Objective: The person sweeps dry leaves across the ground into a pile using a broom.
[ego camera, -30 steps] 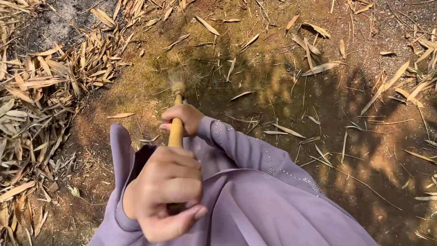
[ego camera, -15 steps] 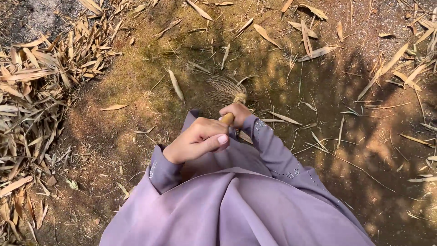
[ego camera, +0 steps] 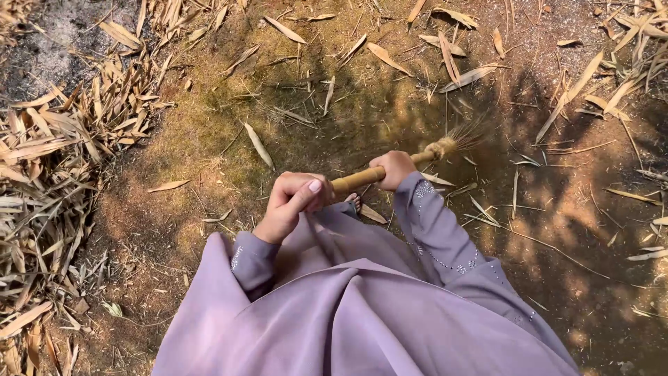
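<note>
The broom (ego camera: pixel 390 167) is held in both hands and angled toward the right, its bristle head (ego camera: pixel 456 139) low over the bare, mossy ground (ego camera: pixel 209 139). The left hand (ego camera: pixel 292 202) is closed fully round the top end of the yellow handle; the right hand (ego camera: pixel 393 169) is wrapped round the handle just behind the bound neck of the bristles. Both grips appear firm, with no gap seen. Loose dry leaves (ego camera: pixel 445 66) lie scattered ahead and to the right — a heaped drift of leaves (ego camera: pixel 56 160) lies well apart on the left. For a sound stroke, the bristles are best kept grazing the soil, the lower hand steering, and strokes overlapped — pressed lightly, so that soil is not dug up.
</note>
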